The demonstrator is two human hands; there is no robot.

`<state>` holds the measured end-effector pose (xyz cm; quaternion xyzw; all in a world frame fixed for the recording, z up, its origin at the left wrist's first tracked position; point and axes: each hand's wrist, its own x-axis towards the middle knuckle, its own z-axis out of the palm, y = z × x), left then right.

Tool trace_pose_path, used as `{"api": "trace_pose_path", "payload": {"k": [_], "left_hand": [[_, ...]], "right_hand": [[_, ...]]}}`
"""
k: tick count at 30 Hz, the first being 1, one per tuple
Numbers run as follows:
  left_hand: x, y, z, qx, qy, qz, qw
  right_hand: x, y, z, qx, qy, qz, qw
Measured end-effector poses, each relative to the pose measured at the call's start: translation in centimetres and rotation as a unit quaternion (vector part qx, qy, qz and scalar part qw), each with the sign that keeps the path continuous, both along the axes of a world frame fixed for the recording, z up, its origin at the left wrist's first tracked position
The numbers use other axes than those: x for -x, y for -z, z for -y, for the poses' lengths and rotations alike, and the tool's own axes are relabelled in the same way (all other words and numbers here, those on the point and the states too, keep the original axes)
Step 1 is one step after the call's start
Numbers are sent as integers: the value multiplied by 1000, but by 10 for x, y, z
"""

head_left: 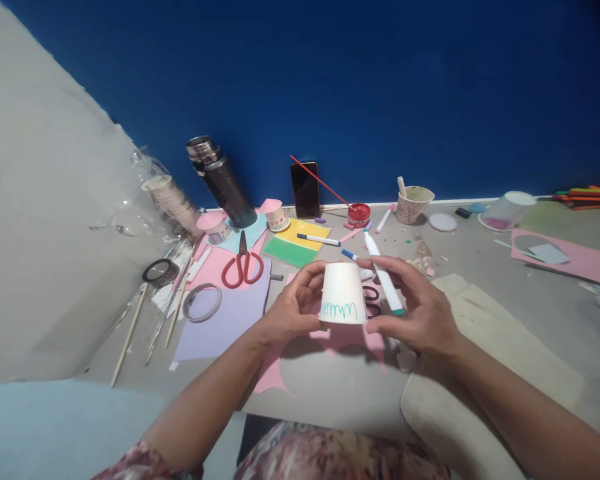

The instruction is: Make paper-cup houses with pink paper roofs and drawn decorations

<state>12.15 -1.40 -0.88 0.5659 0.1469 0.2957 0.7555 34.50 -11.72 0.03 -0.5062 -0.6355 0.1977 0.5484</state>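
A white paper cup (343, 290), upside down, is held up over the near middle of the table. Green squiggly strokes run along its lower side by the rim. My left hand (300, 301) grips the cup from its left. My right hand (420, 310) has a white marker with green ends (384, 275) between its fingers, its tip pointing up and away. The thumb of that hand also touches the cup's lower right edge. Below the cup lies cut pink paper (273, 373), and dark scissor handles (371, 301) show partly behind the cup.
Red-handled scissors (243, 263), a tape roll (203, 302) and purple paper (220, 340) lie left. Behind stand a dark flask (223, 183), decorated cups (276, 217), a phone (305, 190) and a red paint jar (359, 215). A beige cloth (490, 360) lies right.
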Motion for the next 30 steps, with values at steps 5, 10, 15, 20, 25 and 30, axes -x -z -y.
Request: {"api": "trace_pose_path", "payload": {"k": [5,10,15,20,25,30], "left_hand": [[1,1,1,-43,21,-17,999],[12,-3,-4,-152,10,-70,986],[15,-10,-4,-265,-27,-169,949],[13,-8,-5,-250,-58,-169,952],[15,-2,-10,-242,-116,-162,950],[15,0,-10,-250,-102,-147,951]], "right_hand": [[-2,-3,-1,-16,-17,78,997],[1,-6,-4,-65,-13,143,988],[1,-4,-6,-67,-29,119,990],[-2,-12,4,-112,50,-36,992],[0,-20,13,-76,21,-94,992],[5,-19,14,-38,0,-92,995]]}}
